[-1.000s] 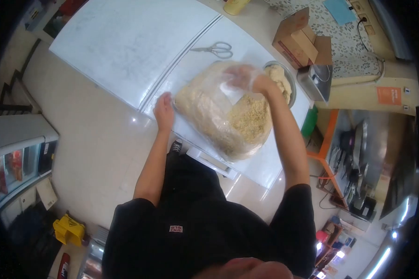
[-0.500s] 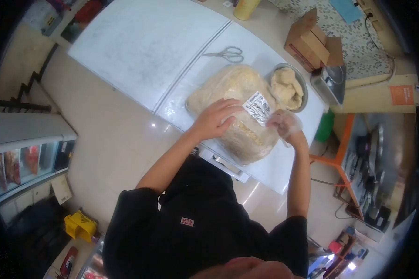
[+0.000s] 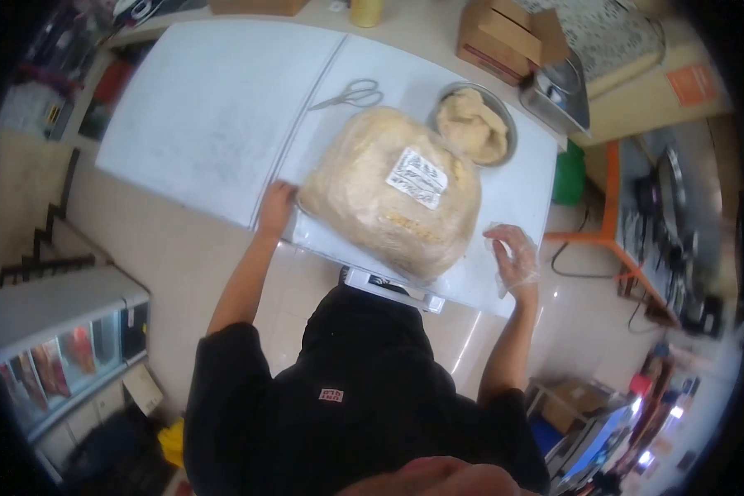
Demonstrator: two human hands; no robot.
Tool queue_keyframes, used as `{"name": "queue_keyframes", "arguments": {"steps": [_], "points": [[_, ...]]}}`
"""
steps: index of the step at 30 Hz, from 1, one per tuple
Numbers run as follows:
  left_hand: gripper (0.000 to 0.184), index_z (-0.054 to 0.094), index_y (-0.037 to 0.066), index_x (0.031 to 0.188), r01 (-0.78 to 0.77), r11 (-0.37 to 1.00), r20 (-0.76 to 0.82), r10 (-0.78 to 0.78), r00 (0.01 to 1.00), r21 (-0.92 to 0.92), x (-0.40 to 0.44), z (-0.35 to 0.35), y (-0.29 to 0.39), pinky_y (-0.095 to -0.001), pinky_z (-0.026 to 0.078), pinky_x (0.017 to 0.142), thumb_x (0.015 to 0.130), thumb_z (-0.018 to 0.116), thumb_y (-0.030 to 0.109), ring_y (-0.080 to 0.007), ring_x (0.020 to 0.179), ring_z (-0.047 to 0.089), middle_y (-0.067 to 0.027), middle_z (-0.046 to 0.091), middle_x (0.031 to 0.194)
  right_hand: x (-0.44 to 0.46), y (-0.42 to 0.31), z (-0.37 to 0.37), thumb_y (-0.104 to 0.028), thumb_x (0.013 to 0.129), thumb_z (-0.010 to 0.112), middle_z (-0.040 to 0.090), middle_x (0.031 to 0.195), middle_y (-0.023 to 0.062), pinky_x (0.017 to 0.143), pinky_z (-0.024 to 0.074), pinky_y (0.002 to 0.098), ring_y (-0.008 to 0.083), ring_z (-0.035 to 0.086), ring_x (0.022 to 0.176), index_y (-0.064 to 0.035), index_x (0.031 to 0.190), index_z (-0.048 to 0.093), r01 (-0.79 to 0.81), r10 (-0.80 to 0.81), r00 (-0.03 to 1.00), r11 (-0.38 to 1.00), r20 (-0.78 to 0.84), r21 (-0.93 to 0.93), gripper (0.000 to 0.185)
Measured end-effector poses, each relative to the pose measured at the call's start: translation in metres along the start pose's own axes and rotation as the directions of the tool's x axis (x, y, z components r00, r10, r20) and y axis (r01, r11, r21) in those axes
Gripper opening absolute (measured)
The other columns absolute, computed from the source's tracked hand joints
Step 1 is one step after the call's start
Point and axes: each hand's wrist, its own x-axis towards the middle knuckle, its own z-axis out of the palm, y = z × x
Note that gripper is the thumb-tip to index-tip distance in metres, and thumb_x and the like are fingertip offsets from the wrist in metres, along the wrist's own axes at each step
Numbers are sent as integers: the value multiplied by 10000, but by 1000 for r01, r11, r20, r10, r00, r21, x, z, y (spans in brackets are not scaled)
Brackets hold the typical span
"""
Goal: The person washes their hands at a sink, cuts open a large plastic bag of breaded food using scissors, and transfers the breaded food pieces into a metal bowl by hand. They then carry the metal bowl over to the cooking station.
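Observation:
A large, bulging clear plastic bag [image 3: 364, 178] of pale yellowish contents lies on the white tabletop, with a handwritten white label [image 3: 419, 178] on top. My bare left hand [image 3: 276, 208] is at the table edge, close beside the bag's left corner. Its fingers look curled together, and whatever they may hold is hidden. Off the bag's right side, my right hand [image 3: 514, 260] hovers in a clear plastic glove. Its fingers are bent but apart, with nothing visible between them. Behind the bag, a metal bowl [image 3: 511, 124] contains a pale, dough-like mass [image 3: 471, 124].
Grey scissors [image 3: 351, 94] lie on the white table [image 3: 198, 99] behind the bag. An open cardboard box [image 3: 496, 37] and a metal container [image 3: 558, 95] stand at the back right. Under the bag's front edge, a white device [image 3: 393, 291] juts out towards my body.
Both hands have come off the bag's top: the left moved out to its left corner, the right back and away to its right. The view has shifted, and the label now shows unobstructed.

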Motion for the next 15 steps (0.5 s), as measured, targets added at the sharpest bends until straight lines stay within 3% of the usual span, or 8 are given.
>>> {"name": "queue_keyframes", "arguments": {"steps": [1,4,7,8,11,12,15], "points": [[214,719,22,1018,24,1000,24,-24,999,6,-6,-10,7,-416,530,879,837,617,-27,-334,1023,645,-175,669,1065,-10,3,0,32,847,635,693,1014,133,905,516,414,322,665,1011,-85,997,726,-22,22,999,1000,-36,15,211],[187,729,7,1017,221,937,-32,-238,971,-269,-9,-41,42,-343,558,827,867,633,-50,-262,933,694,-156,696,1042,-39,11,-9,32,864,631,700,1006,136,903,518,405,316,672,994,-70,994,726,-46,57,989,995,-134,83,190],[161,733,-8,1044,40,727,-116,-163,980,-685,26,-73,144,-311,563,796,906,652,-25,-189,927,695,-128,704,1052,-54,19,1,30,881,629,706,1002,131,896,520,395,307,678,979,-60,986,726,-147,213,953,946,-213,290,169],[165,732,-9,1043,3,726,-68,-69,995,-688,30,-79,186,-296,561,823,897,659,-34,-201,925,700,-121,708,1033,-59,21,2,29,886,628,707,1001,129,894,521,392,304,680,974,-57,983,726,-187,276,939,910,-204,370,163],[153,735,-7,1036,-181,683,34,288,957,-708,74,-64,289,-295,555,826,897,671,-15,-197,935,692,-105,715,1041,-49,20,2,20,897,627,709,1007,125,886,523,385,296,680,978,-62,981,730,-166,231,956,934,-180,316,156],[150,735,7,1045,-233,729,79,367,927,-644,88,-50,312,-317,556,829,919,655,30,-226,934,695,-111,717,1048,-44,19,0,19,897,626,710,1008,124,883,524,382,294,681,978,-64,981,732,-131,195,962,943,-192,305,158],[209,714,56,1117,-451,793,188,557,809,-410,126,1,316,-385,555,829,970,610,162,-303,928,691,-126,703,1095,-44,9,-12,16,898,625,713,1012,123,878,525,376,290,683,978,-64,984,736,-74,129,967,967,-218,244,162]]}}
